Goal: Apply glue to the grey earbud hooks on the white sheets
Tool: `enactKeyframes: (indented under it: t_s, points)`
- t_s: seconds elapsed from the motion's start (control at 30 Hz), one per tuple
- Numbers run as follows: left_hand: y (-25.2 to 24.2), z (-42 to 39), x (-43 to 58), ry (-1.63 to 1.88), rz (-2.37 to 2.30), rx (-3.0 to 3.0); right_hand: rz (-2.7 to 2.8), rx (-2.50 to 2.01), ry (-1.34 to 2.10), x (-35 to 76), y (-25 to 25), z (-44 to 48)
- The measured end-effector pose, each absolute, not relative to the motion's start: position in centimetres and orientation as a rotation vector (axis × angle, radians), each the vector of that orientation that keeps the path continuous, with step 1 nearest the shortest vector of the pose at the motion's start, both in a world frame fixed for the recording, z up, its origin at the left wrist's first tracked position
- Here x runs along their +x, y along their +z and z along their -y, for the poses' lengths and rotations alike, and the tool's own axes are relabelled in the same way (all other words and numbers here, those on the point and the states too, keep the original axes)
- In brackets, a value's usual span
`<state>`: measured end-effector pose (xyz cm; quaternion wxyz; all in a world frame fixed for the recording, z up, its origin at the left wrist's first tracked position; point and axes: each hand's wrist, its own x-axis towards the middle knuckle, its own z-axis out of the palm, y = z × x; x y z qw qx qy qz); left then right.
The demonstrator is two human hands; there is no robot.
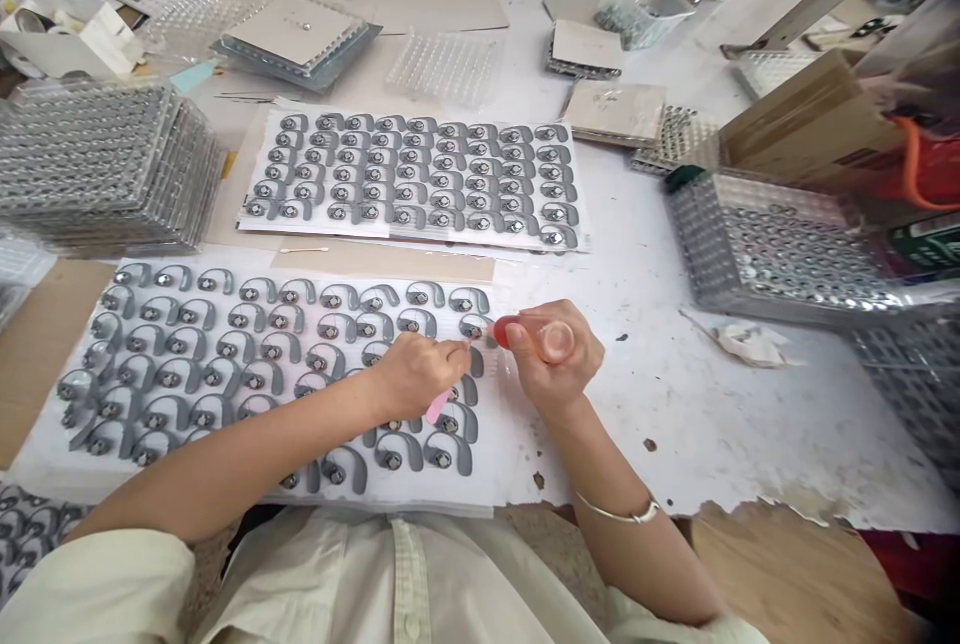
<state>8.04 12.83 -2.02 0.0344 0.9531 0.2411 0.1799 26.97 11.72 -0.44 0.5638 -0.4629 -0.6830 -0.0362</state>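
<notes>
One red-tipped bottle (556,342), at the right edge of the near sheet (45,456): right hand (566,386), fingers wrapped round it. One grey hooked piece (474,330), rightmost column of the sheet, just beside the bottle's tip. One slim pink tool (437,407), over the sheet: left hand (420,374), fingers pinched on it. Risks, as I judge remotely: over-squeezing could smear the piece; a low left hand could shift neighbouring pieces (442,460).

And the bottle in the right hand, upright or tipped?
Tipped: the bottle leans over in the right hand, its red end pointing left toward a gray piece.
</notes>
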Motion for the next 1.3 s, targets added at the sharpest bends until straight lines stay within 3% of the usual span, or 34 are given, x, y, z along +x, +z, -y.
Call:
enactKeyframes:
  t_s: [0.73,1.3]
  points:
    - [-1.60,-12.96,7.82,0.678,-0.727,2.918,1.507,-1.157,-0.035,27.38,-0.67,-11.39]
    - [-1.74,-12.96,7.75,0.499,-0.747,2.866,1.558,-1.143,-0.091,27.09,-0.52,-11.48]
